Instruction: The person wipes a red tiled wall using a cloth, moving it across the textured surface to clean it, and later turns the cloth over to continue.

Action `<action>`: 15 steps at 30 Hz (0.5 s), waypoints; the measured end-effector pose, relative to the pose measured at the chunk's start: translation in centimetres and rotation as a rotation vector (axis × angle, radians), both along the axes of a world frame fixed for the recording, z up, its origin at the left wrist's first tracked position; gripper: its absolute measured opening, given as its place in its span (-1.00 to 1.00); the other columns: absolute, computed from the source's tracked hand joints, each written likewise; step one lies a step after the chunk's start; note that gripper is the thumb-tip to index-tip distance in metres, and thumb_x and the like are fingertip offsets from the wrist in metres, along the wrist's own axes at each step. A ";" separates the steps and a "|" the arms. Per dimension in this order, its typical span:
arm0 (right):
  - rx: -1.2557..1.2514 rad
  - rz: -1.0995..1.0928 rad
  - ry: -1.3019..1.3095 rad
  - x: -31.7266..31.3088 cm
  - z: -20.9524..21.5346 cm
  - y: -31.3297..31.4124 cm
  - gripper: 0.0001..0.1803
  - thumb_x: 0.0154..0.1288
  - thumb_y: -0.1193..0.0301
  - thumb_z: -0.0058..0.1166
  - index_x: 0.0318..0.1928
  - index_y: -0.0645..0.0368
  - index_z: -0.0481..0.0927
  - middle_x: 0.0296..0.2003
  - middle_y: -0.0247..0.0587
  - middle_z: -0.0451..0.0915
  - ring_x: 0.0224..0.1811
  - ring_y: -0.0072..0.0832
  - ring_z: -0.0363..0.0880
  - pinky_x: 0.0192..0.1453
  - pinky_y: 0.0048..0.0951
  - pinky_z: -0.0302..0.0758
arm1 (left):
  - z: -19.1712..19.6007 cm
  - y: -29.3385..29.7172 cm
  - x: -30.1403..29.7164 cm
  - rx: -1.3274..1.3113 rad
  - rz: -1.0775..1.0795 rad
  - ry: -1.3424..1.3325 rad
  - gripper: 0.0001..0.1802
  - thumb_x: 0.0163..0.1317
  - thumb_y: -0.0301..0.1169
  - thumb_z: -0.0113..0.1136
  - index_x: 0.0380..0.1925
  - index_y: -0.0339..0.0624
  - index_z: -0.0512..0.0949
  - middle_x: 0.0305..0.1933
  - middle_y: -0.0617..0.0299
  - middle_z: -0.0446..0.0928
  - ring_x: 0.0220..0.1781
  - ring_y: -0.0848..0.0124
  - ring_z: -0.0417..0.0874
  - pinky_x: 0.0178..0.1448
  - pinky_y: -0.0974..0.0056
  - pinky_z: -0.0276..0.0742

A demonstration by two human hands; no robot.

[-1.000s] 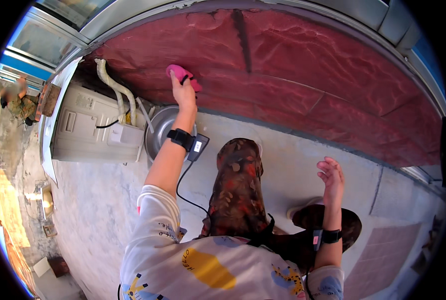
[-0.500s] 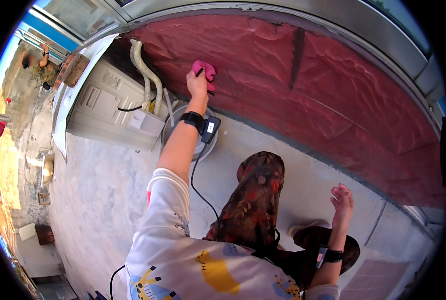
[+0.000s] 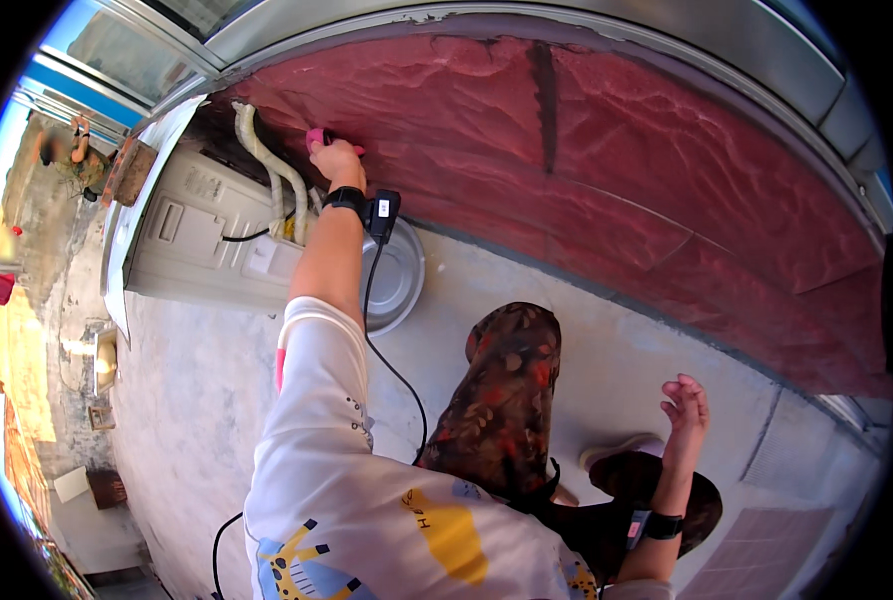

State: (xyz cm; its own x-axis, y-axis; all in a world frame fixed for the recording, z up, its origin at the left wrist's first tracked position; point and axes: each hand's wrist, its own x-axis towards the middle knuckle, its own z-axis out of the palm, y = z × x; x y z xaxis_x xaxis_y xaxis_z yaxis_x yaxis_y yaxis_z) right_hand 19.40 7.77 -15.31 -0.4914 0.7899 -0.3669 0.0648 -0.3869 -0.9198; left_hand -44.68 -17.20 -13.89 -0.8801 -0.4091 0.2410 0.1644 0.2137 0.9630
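My left arm reaches out to a dark red, rough stone-faced wall (image 3: 486,140). Against its surface, my left hand (image 3: 337,165) grips a bright pink cloth (image 3: 315,138), most of which is covered by the fingers. White wrapped pipes (image 3: 258,150) stand just left of that hand. Beneath my left forearm sits a round grey basin (image 3: 406,270), partly hidden by the arm. My right hand (image 3: 684,410) hangs in the air beside my right knee, its fingers loosely bent and apart, holding nothing.
A white outdoor air-conditioner unit (image 3: 171,255) stands left of the basin, under a pale sheet (image 3: 123,260) with a brick-like block (image 3: 131,172) on it. A black cable (image 3: 398,375) trails from my left wrist device. Another person (image 3: 84,165) is at the far left.
My left hand has moved left along the wall with the pink cloth, closer to the wrapped pipes. More of the basin shows. My right hand stays about where it was.
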 end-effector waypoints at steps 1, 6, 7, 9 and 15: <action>-0.010 0.025 0.014 -0.3 -0.1 -0.1 -0.73 0.39 0.23 -0.03 -0.04 0.10 0.53 -0.27 -0.38 0.61 -0.16 -0.62 0.56 -0.12 -0.59 0.42 | -1.0 -1.5 -1.1 0.083 -0.006 0.020 -0.59 0.07 -0.46 0.08 -0.01 -0.26 0.49 -0.13 -0.13 0.47 -0.35 0.02 0.63 -0.34 0.15 0.55; 0.030 -0.028 -0.012 1.1 0.8 -0.1 -0.74 0.40 0.25 -0.04 -0.04 0.11 0.53 -0.26 -0.37 0.61 -0.14 -0.61 0.56 -0.11 -0.57 0.43 | 1.1 6.5 11.8 -0.549 -0.151 -0.017 -0.58 0.08 -0.38 0.12 -0.02 -0.26 0.53 -0.05 -0.10 0.42 -0.07 -0.04 0.55 0.04 0.10 0.45; 0.030 -0.003 0.009 0.6 1.1 -0.2 -0.74 0.40 0.25 -0.04 -0.04 0.11 0.53 -0.26 -0.37 0.61 -0.14 -0.61 0.56 -0.11 -0.57 0.43 | 0.8 5.8 12.5 -0.678 -0.118 0.046 -0.58 0.09 -0.38 0.12 -0.02 -0.27 0.54 -0.07 -0.09 0.41 -0.08 -0.05 0.55 0.03 0.09 0.45; 0.006 -0.021 0.048 0.3 1.4 -0.2 -0.76 0.40 0.30 -0.05 -0.06 0.12 0.56 -0.27 -0.34 0.61 -0.15 -0.60 0.54 -0.10 -0.56 0.43 | -0.2 7.7 16.7 -0.658 -0.252 0.078 -0.58 0.09 -0.34 0.15 -0.03 -0.27 0.54 -0.05 -0.09 0.41 -0.06 -0.08 0.54 0.05 0.08 0.45; 0.017 -0.015 0.117 0.8 2.6 -0.6 -0.77 0.39 0.32 -0.03 -0.07 0.15 0.58 -0.26 -0.32 0.62 -0.16 -0.58 0.56 -0.09 -0.54 0.44 | -0.2 12.0 24.4 -0.771 -0.510 0.004 -0.62 0.08 -0.21 0.25 -0.28 -0.35 0.50 -0.18 -0.10 0.46 -0.10 -0.11 0.52 -0.02 0.00 0.44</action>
